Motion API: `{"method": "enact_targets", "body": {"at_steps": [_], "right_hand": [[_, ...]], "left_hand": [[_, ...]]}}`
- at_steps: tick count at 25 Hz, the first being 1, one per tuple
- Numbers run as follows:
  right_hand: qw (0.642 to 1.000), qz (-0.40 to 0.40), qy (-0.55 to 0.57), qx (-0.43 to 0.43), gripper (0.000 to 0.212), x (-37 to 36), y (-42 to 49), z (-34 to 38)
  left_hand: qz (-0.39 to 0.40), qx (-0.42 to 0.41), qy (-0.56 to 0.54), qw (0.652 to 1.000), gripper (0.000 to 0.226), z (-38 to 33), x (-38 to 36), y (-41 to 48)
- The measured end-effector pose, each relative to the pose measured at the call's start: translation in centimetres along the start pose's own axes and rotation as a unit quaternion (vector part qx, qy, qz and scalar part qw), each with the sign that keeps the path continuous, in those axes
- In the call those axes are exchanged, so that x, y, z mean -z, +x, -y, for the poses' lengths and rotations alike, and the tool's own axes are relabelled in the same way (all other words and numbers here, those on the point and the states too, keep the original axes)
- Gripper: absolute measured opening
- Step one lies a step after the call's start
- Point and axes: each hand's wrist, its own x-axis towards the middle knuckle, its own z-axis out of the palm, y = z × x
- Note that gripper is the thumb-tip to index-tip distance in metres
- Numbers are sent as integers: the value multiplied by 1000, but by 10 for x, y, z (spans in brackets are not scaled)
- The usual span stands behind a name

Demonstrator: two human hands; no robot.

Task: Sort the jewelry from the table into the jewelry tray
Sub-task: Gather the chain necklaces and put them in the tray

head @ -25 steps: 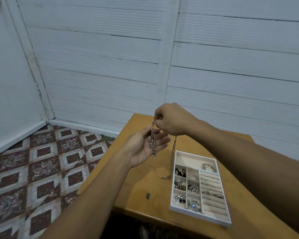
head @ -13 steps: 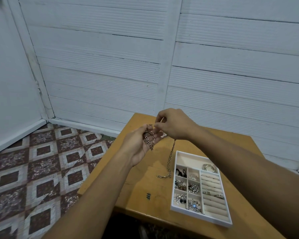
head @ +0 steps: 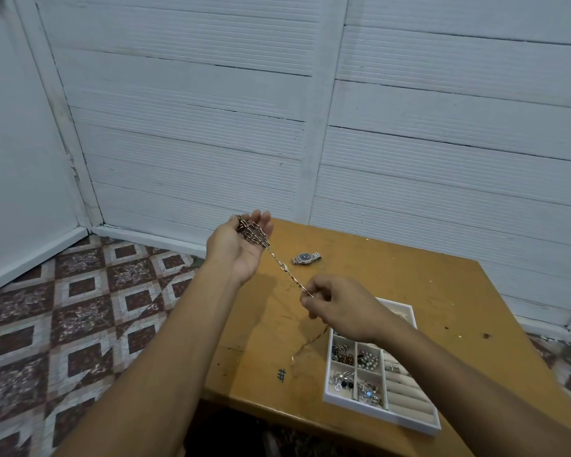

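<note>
Open left hand [head: 238, 253] cradles the bunched bronze link chain [head: 254, 232]; right hand [head: 342, 313] pinches its taut tail (gather slowly, I'd say) before the white compartmented tray [head: 378, 413].

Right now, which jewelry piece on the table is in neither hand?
The wristwatch, far side of the table; left hand and right hand hold the chain; others sit in the tray.

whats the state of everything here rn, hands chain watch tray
left hand: open, palm up, chain bunched on it
right hand: pinching the chain
chain: part bunched, part stretched between the hands, blurred tail below the right hand
watch: lying on the table, untouched
tray: on the table, no lid, several compartments filled
</note>
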Motion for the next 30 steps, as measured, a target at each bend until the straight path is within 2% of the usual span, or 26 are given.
{"method": "enact_targets", "body": {"at_steps": [5, 9, 14, 17, 20, 22, 26, 28, 30], "right_hand": [[996, 61, -59, -1, 20, 21, -11, 1], [988, 78, -130, 37, 24, 50, -7, 31], [948, 69, -298, 83, 22, 63, 17, 67], [932, 34, -355, 67, 21, 63, 33, 74], [933, 9, -359, 30, 20, 62, 44, 71], [935, 8, -354, 10, 20, 61, 48, 66], [946, 5, -324, -3, 21, 59, 52, 56], [954, 3, -301, -6, 31, 59, 52, 53], [958, -5, -286, -8, 31, 58, 49, 50]], "left_hand": [[-28, -18, 5, 999, 33, -13, -3, 9], [-12, -3, 104, 994, 27, -3, 3, 4], [91, 97, 272, 953, 32, 35, 0, -23], [131, 166, 282, 936, 32, 52, 1, -38], [132, 213, 215, 944, 31, 59, 7, -47], [141, 213, 184, 949, 35, 59, 10, -49], [145, 176, 193, 954, 28, 56, 12, -51], [124, 147, 218, 957, 27, 57, 11, -51], [90, 111, 207, 968, 30, 58, 8, -48]]}}
